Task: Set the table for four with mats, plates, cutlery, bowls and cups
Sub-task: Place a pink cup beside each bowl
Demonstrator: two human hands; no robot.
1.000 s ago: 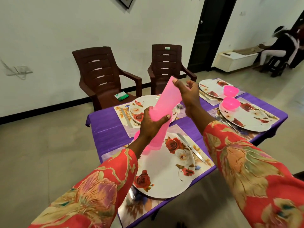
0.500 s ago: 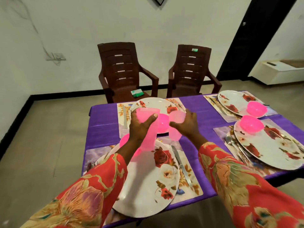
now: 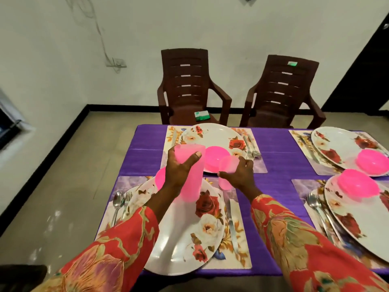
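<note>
Left hand (image 3: 179, 171) gripping cup stack (image 3: 189, 175), right hand (image 3: 240, 175) pinching single cup (image 3: 227, 171): best set upright on near mat (image 3: 240, 256), beyond knife (image 3: 232, 226).

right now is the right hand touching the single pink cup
Touching. The head view shows the right hand with thumb and fingers curled round the single pink cup, holding it above the near placemat.

Both arms wear long sleeves of red cloth. The left sleeve (image 3: 109, 256) and right sleeve (image 3: 305, 249) carry large tan and purple flowers.
</note>
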